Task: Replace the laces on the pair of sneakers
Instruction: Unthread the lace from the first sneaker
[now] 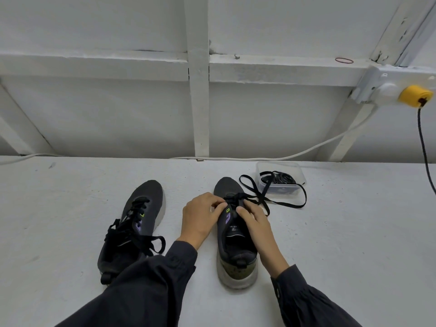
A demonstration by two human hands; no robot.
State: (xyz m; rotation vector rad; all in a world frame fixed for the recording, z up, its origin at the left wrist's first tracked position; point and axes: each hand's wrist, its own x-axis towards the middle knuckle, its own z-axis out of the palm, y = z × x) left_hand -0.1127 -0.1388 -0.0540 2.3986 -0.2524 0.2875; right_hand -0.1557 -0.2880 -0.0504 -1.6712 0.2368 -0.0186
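Note:
Two dark sneakers stand on the white table, toes pointing away from me. The left sneaker (136, 223) is laced with a black lace tied loosely. The right sneaker (232, 234) has a black lace (278, 204) threaded only near its toe, with its long ends trailing right over the table. My left hand (203, 218) pinches the lace at the left eyelets of the right sneaker. At the right eyelets my right hand (253, 218) pinches the same lace, fingers curled over the tongue.
A clear plastic container (299, 175) holding coiled black laces sits behind the right sneaker. A white cable (306, 151) runs along the table's back edge to a wall socket with a yellow plug (415, 96). White wall framing rises behind.

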